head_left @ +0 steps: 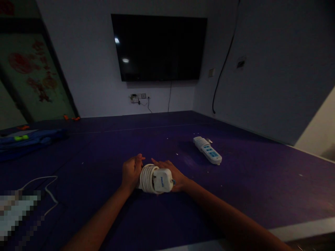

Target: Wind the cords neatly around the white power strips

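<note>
A white power strip (162, 180) with blue lettering is held low above the purple surface in front of me. Its thick white cord (148, 178) is wound round it in several turns. My left hand (131, 171) closes on the wound side, fingers curled and partly behind the coil. At the other end, my right hand (177, 176) grips from behind, its fingers reaching along the far side and partly hidden. Farther right lies a second white power strip (211, 155) with blue socket faces, its own cord wrapped round one end.
The purple surface (110, 146) carries small white scraps. Blue cloth (39, 137) lies at the left, with a thin white cable (51, 193) nearer me. A television (162, 48) hangs on the back wall above wall sockets (141, 97). A black cable (222, 71) dangles at right.
</note>
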`<action>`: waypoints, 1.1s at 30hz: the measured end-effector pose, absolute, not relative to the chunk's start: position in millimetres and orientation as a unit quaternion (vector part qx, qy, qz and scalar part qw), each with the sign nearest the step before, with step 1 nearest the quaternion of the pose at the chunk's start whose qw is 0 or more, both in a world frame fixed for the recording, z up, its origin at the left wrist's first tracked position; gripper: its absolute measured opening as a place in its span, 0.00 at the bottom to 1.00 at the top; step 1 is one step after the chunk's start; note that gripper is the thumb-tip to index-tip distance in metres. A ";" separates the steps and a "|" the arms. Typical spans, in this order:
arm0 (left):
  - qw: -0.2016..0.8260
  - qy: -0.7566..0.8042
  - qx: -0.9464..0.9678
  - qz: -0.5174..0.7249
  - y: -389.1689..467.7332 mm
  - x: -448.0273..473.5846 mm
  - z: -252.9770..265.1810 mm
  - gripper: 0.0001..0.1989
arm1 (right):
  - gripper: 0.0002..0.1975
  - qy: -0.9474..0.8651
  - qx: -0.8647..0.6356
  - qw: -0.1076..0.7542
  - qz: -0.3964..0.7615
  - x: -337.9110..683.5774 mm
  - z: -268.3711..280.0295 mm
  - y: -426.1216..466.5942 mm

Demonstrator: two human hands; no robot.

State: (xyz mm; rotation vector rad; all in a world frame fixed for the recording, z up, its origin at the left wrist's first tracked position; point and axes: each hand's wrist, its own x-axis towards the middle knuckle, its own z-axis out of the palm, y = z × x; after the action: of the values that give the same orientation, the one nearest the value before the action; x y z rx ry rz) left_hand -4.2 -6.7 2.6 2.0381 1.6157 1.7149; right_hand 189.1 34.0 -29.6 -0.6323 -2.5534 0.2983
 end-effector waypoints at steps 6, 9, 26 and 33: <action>0.142 0.527 0.577 0.607 -9.0 -0.3 5.2 0.30 | 0.25 -0.882 -0.190 0.340 0.264 182.4 -27.2 31.5; 0.211 0.510 0.527 0.647 -8.6 4.9 4.8 0.31 | 0.32 -0.845 -0.196 0.387 0.312 177.0 -25.6 32.0; 0.636 0.428 0.422 0.484 -12.5 21.9 5.3 0.29 | 0.32 -0.634 -0.351 0.504 0.469 181.6 -23.5 40.4; 0.606 0.436 0.405 0.528 -15.4 28.9 -2.2 0.29 | 0.33 -0.655 -0.336 0.479 0.478 179.9 -16.0 33.4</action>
State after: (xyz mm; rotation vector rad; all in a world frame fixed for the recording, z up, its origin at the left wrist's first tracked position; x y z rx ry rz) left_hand 28.9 -15.4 -2.2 0.9376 1.0072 1.2203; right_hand 179.9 33.4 -16.0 -0.8210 -1.5990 1.1679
